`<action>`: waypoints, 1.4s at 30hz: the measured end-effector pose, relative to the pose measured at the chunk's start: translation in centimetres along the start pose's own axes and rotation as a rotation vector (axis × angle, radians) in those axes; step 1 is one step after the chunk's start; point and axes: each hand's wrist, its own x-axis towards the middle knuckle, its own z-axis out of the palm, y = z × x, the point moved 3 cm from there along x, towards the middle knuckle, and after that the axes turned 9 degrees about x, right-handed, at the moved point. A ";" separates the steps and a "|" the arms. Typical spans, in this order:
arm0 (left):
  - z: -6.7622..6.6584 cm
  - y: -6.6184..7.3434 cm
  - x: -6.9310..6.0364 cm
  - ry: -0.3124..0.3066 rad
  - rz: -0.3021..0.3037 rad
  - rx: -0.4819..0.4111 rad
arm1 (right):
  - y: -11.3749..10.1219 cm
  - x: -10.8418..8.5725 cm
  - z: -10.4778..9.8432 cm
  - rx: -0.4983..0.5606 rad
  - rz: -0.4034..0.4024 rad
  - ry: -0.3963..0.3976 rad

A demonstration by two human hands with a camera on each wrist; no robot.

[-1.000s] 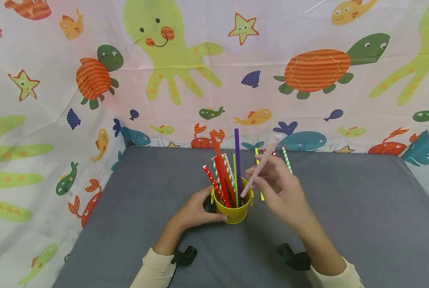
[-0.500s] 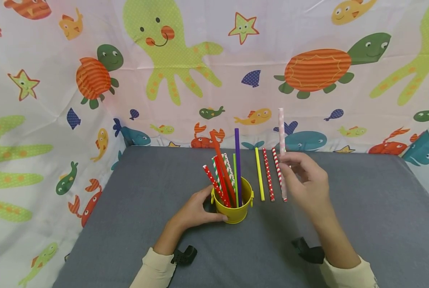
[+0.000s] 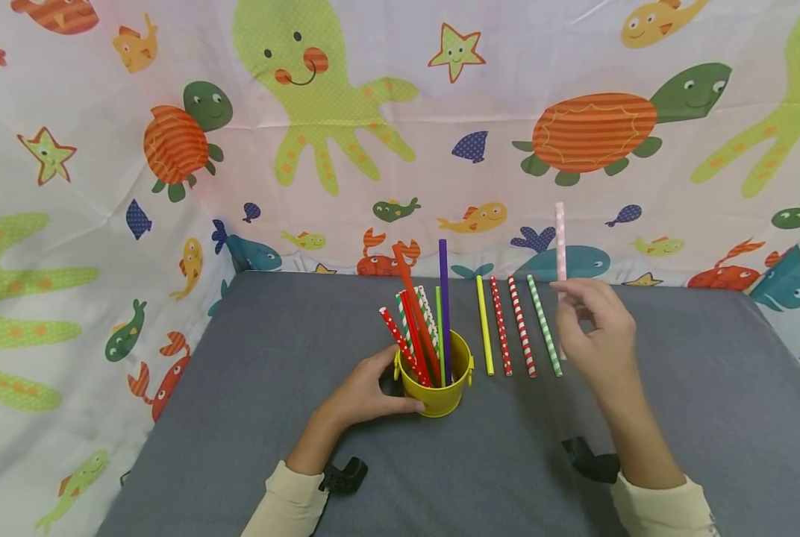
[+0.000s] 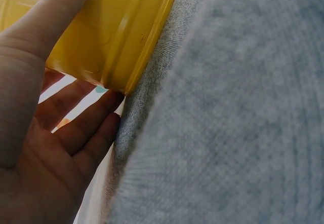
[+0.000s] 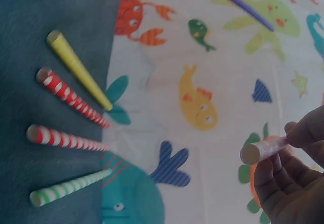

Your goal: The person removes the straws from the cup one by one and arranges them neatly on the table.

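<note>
My left hand [image 3: 366,389] holds the small yellow bucket [image 3: 440,401] from its left side, thumb across the front. In the left wrist view the thumb lies on the bucket wall [image 4: 116,31] and the fingers reach round the other side. Several paper straws and a purple straw [image 3: 444,298] stand in the bucket, leaning at different angles. With thumb and fingertips, my right hand [image 3: 601,335] pinches a pale pink paper straw with white dots [image 3: 560,239]. That straw is upright, just right of the green-striped straw [image 3: 544,324]; its open lower end faces the right wrist camera.
A yellow straw [image 3: 484,324], a red dotted straw [image 3: 501,324] and a red-striped straw [image 3: 522,324] lie side by side with the green-striped one on the grey tabletop [image 3: 286,321]. A sea-animal print curtain [image 3: 407,45] hangs behind and at the sides.
My right hand has carried the pink straw away from the bucket to the right, past the row of straws, turning it from slanted to upright. My left hand has stayed on the bucket.
</note>
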 end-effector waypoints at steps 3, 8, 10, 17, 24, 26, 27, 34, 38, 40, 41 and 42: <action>0.0 0.0 0.0 0.000 -0.003 0.006 | 0.8 -0.1 -0.3 -0.031 0.016 -0.003; -0.1 0.1 0.0 -0.002 -0.014 0.003 | 2.1 -0.2 -0.6 -0.071 0.076 -0.005; -0.1 0.1 0.0 -0.005 -0.017 0.001 | 2.7 -0.2 -0.7 -0.088 0.098 -0.007; -0.1 0.1 0.0 -0.013 -0.023 -0.005 | 4.8 -0.6 -0.9 -0.188 0.223 -0.071; 0.0 0.0 0.0 -0.010 -0.033 0.002 | 6.7 -1.1 -0.8 -0.267 0.341 -0.164; 0.0 0.0 0.0 -0.010 -0.032 0.002 | 7.1 -1.2 -0.8 -0.279 0.369 -0.188; 0.0 0.0 0.0 -0.011 -0.030 0.000 | 7.3 -1.3 -0.8 -0.283 0.380 -0.201; 0.0 -0.1 -0.1 -0.014 -0.021 -0.017 | 9.0 -1.5 -0.8 -0.296 0.441 -0.278; 0.0 0.0 -0.1 -0.014 -0.016 -0.017 | 9.7 -1.7 -0.7 -0.317 0.484 -0.315; 0.0 -0.1 -0.1 -0.013 -0.016 -0.015 | 10.0 -1.8 -0.7 -0.332 0.502 -0.331; 0.0 -0.1 -0.1 -0.013 -0.018 -0.013 | 10.2 -1.8 -0.7 -0.336 0.513 -0.339; 0.0 -0.1 -0.1 -0.013 -0.018 -0.012 | 10.3 -1.9 -0.7 -0.340 0.522 -0.345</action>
